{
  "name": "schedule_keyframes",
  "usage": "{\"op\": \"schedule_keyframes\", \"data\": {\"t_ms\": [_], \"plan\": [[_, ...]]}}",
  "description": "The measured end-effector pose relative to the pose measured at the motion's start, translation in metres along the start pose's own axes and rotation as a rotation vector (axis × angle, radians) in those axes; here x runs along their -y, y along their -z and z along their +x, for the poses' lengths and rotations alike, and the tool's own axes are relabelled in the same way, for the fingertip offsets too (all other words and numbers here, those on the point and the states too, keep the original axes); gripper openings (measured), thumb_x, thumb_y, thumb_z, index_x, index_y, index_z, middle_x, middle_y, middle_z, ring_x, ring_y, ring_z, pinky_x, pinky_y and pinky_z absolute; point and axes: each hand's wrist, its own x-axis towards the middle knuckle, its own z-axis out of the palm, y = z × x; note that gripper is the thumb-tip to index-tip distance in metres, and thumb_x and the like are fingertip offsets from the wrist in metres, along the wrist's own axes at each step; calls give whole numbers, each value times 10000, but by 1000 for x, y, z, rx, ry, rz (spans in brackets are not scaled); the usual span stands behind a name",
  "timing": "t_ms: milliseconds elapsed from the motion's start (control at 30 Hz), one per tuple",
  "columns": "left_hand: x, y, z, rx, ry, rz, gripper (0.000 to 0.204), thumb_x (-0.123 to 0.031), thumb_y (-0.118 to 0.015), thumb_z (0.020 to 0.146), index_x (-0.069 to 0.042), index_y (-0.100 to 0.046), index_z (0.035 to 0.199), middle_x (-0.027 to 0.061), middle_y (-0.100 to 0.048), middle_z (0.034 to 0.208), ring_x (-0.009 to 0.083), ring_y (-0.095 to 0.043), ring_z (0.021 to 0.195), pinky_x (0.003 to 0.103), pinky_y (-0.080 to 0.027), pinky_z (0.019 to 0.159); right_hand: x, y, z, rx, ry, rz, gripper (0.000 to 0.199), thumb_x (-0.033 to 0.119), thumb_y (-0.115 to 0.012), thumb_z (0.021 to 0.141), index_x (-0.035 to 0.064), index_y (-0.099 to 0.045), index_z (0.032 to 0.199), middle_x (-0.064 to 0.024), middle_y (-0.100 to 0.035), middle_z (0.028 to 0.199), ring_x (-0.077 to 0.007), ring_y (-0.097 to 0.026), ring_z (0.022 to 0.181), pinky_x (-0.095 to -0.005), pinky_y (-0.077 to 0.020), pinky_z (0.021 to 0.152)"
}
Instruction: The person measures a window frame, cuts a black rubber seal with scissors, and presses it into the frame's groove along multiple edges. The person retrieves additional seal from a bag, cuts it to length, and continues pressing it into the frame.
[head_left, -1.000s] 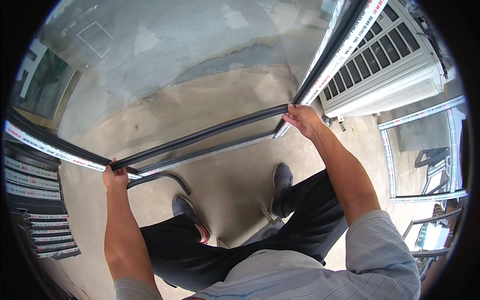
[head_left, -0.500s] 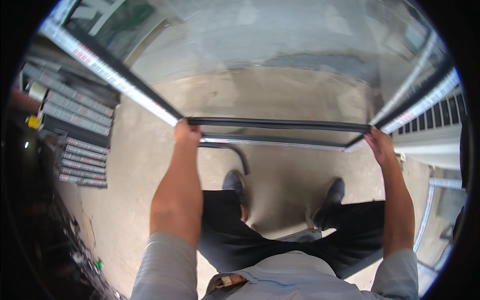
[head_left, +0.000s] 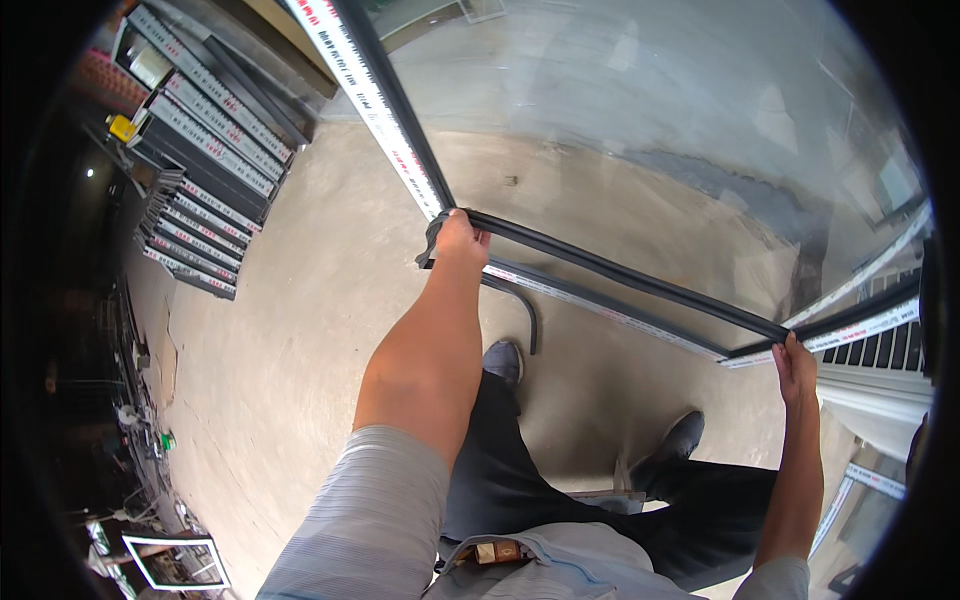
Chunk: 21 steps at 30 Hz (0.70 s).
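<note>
A long black rubber sealing strip (head_left: 625, 270) is stretched between my two hands, across the lower part of a large glazed window frame (head_left: 350, 85). My left hand (head_left: 460, 240) pinches the strip at the frame's lower left corner, where the strip bunches into a fold beside the fingers. At the lower right corner my right hand (head_left: 797, 368) has its fingers closed on the other end. Below the strip runs the frame's bottom rail (head_left: 610, 310), covered in printed film. A bent black tail (head_left: 525, 310) hangs under the left part of the rail.
Stacked film-covered profiles (head_left: 200, 150) lie at the far left, with a yellow object (head_left: 121, 127) beside them. A small white-edged frame (head_left: 178, 562) is at the lower left. My shoes (head_left: 503, 362) are on the concrete floor. A slatted white panel (head_left: 870, 375) stands at the right.
My view has turned, so the frame and strip now slope down to the right. Both hands still grip the strip near the frame's lower corners; a fold now shows beside my left hand.
</note>
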Motion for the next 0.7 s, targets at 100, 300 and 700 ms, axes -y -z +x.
{"op": "schedule_keyframes", "data": {"t_ms": [100, 300, 700], "plan": [[2, -5, -8, -31, 14, -25, 122, -231, -546, 1074, -116, -580, 1094, 59, -612, 963, 212, -618, 864, 410, -565, 892, -2, 4, 3, 2, 10, 9, 103, 142, -686, 1020, 40, -672, 1031, -6, -636, 865, -109, -650, 783, -255, -629, 829], [1, -3, -9, -17, 71, -55, 142, -252, -561, 1080, -117, -585, 1120, 54, -603, 1001, 214, -616, 925, 412, -554, 928, -2, 5, 5, -6, 23, -14, 105, 141, -687, 1020, 40, -676, 1045, -6, -644, 879, -111, -656, 779, -249, -633, 820], [5, 0, 12, 33, 88, -41, 160, -266, -561, 1078, -114, -551, 1128, 91, -595, 1031, 253, -627, 954, 456, -576, 889, -5, 7, 2, -19, 53, -43, 138, 146, -732, 991, 41, -655, 1037, -9, -644, 889, -128, -659, 786, -308, -639, 856]]}}
